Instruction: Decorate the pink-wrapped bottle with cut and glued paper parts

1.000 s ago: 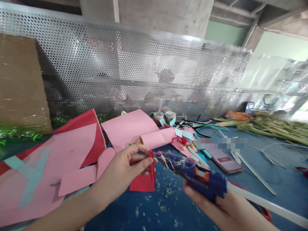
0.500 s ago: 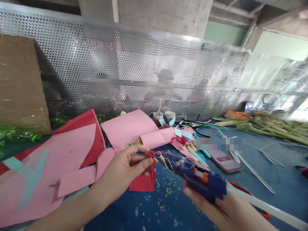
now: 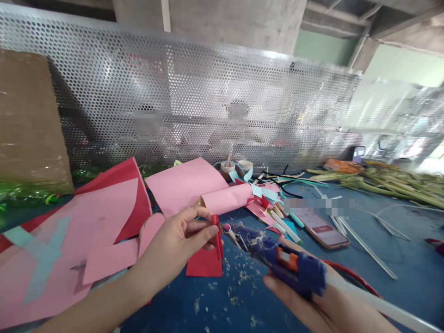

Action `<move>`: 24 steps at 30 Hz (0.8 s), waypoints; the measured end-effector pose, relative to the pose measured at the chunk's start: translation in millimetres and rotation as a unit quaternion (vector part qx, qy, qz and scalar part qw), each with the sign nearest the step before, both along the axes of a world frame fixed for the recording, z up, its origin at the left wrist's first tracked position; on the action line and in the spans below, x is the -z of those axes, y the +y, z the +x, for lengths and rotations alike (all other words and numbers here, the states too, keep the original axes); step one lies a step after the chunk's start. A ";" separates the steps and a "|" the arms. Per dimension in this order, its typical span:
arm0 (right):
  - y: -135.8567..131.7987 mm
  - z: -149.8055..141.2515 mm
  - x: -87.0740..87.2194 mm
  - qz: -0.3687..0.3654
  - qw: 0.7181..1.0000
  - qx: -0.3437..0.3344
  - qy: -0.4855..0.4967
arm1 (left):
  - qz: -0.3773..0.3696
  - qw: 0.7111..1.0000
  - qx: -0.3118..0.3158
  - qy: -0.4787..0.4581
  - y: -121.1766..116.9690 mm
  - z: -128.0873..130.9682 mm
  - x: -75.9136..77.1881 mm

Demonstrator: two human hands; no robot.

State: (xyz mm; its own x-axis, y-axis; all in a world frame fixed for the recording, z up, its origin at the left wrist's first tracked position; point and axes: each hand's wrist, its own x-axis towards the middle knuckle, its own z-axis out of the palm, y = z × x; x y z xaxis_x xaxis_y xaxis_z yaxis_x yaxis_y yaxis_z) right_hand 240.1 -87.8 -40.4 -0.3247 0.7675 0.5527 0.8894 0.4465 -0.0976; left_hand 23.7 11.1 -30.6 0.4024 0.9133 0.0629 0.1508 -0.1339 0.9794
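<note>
Pinched in my left hand (image 3: 189, 236) is a narrow folded red piece (image 3: 218, 238), apparently paper or card, held upright. My right hand (image 3: 301, 300) grips a blue glue gun (image 3: 277, 252) with an orange part and stringy glue along its front. A long white glue stick (image 3: 378, 303) runs out of its back end. The gun's pink-tipped nozzle is close against the right side of the red piece; whether they touch I cannot tell. Below my left fingers, a red paper square (image 3: 204, 266) lies on the blue tabletop (image 3: 239, 300).
Pink sheets (image 3: 183, 182) and a pink roll (image 3: 229, 196) cover the left and middle. Colored scraps and markers (image 3: 282, 224) lie beyond the gun, beside a phone (image 3: 322, 229). Clear sticks (image 3: 367, 249) and green stalks (image 3: 381, 182) lie right. A perforated metal panel (image 3: 201, 83) stands behind.
My left hand has shifted slightly left with the red piece. The glue gun has moved a little left and down, its nozzle staying near the piece.
</note>
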 end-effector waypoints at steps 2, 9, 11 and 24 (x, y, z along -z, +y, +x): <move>0.1 0.5 0.7 -0.002 1.000 0.006 0.002 | 0.001 1.000 0.004 0.003 -0.4 -0.5 2.0; 0.2 3.0 2.3 0.002 1.000 0.015 0.002 | 0.003 1.000 0.003 0.006 0.0 -0.3 5.9; 0.2 2.7 2.1 0.010 1.000 0.013 -0.001 | 0.002 1.000 0.001 0.005 0.2 -0.2 4.6; 1.9 1.2 -3.7 0.010 0.999 -0.022 -0.026 | 0.015 0.999 -0.016 -0.028 4.0 -2.8 6.1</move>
State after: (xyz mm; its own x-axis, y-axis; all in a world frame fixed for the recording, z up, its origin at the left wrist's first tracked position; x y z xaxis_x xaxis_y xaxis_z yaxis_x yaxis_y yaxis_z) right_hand 241.3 -85.9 -36.7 -0.3873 0.7409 0.5487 0.8721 0.4874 -0.0425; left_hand 20.9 15.1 -36.7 0.3685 0.9228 0.1124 0.1013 -0.1601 0.9819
